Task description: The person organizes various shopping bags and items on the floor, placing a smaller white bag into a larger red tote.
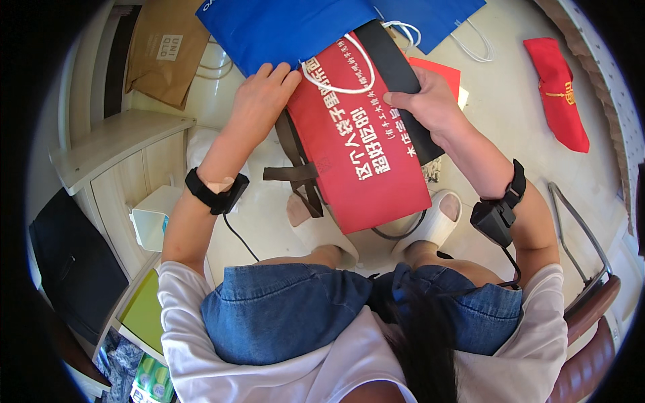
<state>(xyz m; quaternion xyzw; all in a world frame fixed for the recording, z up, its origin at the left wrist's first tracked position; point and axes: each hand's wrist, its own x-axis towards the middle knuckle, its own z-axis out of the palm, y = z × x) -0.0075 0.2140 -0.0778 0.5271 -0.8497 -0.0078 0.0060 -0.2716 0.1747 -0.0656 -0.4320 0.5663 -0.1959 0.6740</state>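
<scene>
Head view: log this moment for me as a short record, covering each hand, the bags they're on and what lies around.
Left hand: fingertips at the edge of the blue paper bag
Right hand: grip on the black flat item, thumb on top
Red bag: tilted, upper end covered by the blue paper bag
Straps: dark brown, at the red bag's left side
Left background: brown paper bag
Right background: red fabric pouch on the floor
</scene>
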